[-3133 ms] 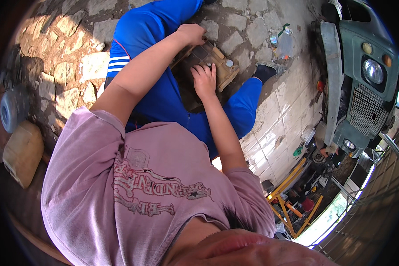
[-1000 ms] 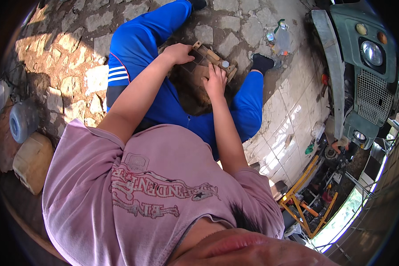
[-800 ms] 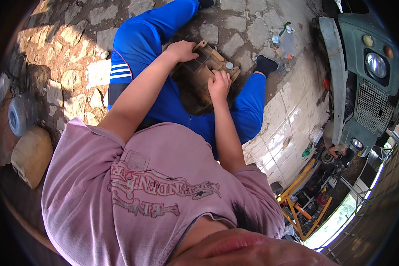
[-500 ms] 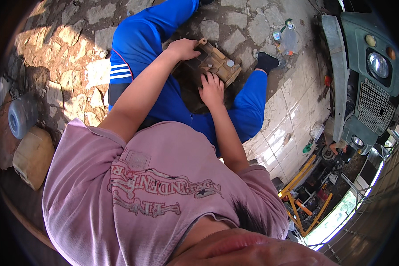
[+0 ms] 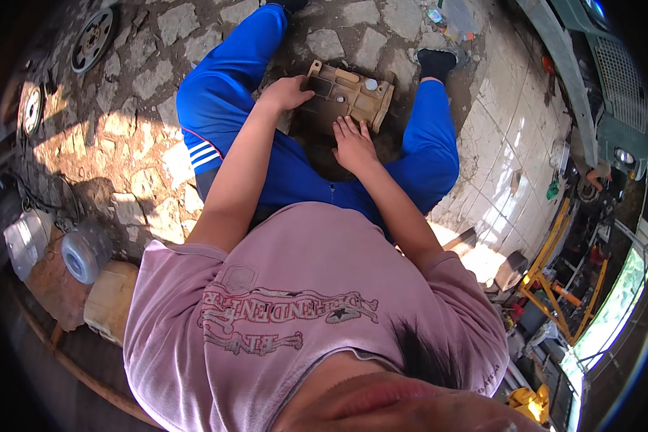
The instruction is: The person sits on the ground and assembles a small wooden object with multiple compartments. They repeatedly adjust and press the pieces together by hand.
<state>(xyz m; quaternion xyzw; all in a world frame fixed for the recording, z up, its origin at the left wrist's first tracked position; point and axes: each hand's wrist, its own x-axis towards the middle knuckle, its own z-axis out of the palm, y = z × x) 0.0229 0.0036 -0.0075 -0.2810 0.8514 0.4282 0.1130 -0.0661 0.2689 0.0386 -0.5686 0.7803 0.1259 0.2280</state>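
A boxy tan metal casting (image 5: 349, 104) with ribs, raised bosses and a dark recess sits on the ground between my legs. It looks like a gearbox housing. My left hand (image 5: 284, 93) is curled at its left end, the thumb lying on the top face and the other fingers partly hidden. On the near edge rest the spread fingers of my right hand (image 5: 354, 144). A pale round cap (image 5: 371, 84) shows on the casting's upper right part. The casting's underside is hidden.
My legs in blue trousers (image 5: 227, 93) flank the casting on rough stone paving (image 5: 176, 23). White tiles (image 5: 493, 176) lie to the right, beside a green vehicle (image 5: 623, 93). Plastic containers (image 5: 111, 299) stand at left; a yellow metal frame (image 5: 547, 245) is at lower right.
The whole view has shifted, bringing wheel rims in at the upper left. My left hand sits lower on the casting's left end, and my right fingers have slid back to its near edge.
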